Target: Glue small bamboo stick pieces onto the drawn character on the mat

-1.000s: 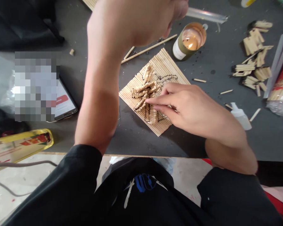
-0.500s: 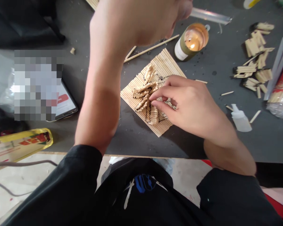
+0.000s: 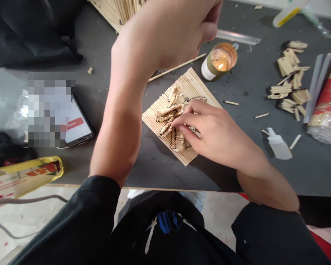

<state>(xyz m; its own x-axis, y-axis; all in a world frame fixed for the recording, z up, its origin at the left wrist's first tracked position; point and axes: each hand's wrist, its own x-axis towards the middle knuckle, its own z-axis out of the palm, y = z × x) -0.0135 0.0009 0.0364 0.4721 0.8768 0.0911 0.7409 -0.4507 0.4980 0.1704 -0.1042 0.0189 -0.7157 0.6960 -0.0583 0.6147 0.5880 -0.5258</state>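
A square mat of pale sticks [image 3: 191,82] lies on the dark table, with rows of short sticks [image 3: 178,141] standing on it along dark outlines. Over these rows my right hand [image 3: 206,129] has its thumb and fingertips pinched together; whatever is between them is too small to name. My left hand [image 3: 179,33] is raised beyond the mat, near the candle. Its fingers curl inward, and their tips and anything in them are hidden. The lit candle [image 3: 222,60] in a green holder stands close to it on the right.
Charred stick bundles [image 3: 291,77], a small glue bottle [image 3: 280,145] and a red-and-clear package [image 3: 327,106] are at the right. A phone [image 3: 78,127] and yellow packet [image 3: 46,171] lie left. More sticks [image 3: 127,9] lie at the back.
The view has shifted, showing more of the table's back. My right hand's fingertips have moved slightly left over the standing sticks. My left hand remains raised near the candle.
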